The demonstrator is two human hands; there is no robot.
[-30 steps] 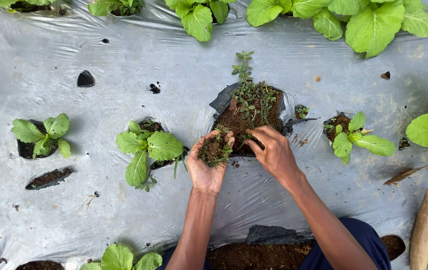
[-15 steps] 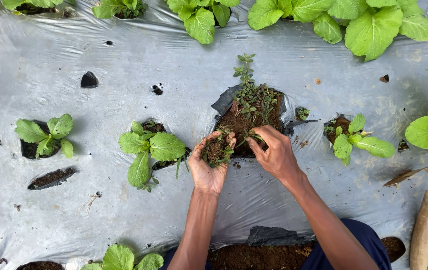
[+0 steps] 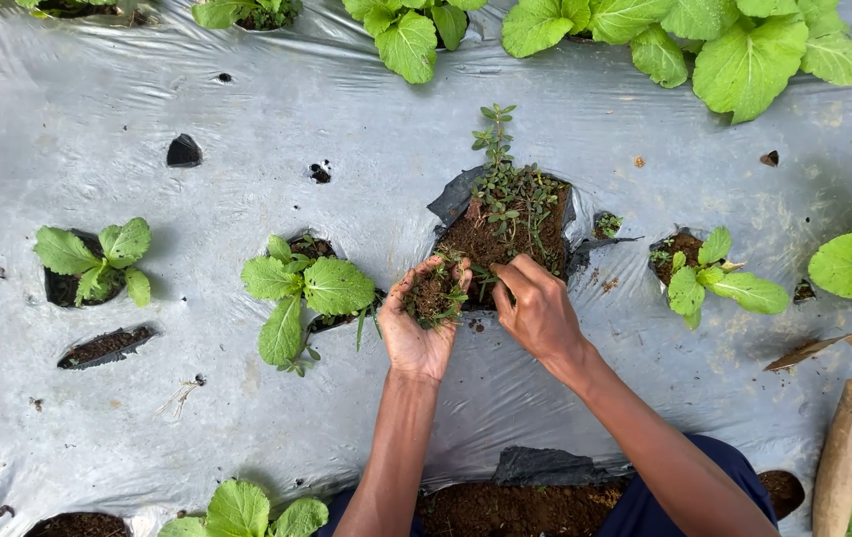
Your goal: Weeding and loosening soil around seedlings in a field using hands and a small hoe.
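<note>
My left hand [image 3: 424, 323] is cupped palm-up and holds a clump of pulled weeds [image 3: 438, 295] with soil on the roots. My right hand [image 3: 537, 306] reaches into a torn hole [image 3: 507, 231] in the silver plastic mulch sheet [image 3: 247, 119], fingers pinched among small weeds [image 3: 517, 199] growing in the brown soil there. The two hands sit side by side at the hole's near edge. Whether the right fingers grip a stem is hidden.
Leafy green seedlings grow in holes at the left [image 3: 95, 261], centre-left [image 3: 301, 293] and right [image 3: 712, 283]. Bigger leafy plants [image 3: 704, 45] line the far edge. A wooden tool handle [image 3: 844, 447] lies at the lower right. My knee [image 3: 664, 497] and bare soil [image 3: 505, 505] are at the bottom.
My right hand has shifted slightly down and left among the weeds, closer to the left hand. The left hand still holds its clump in about the same place.
</note>
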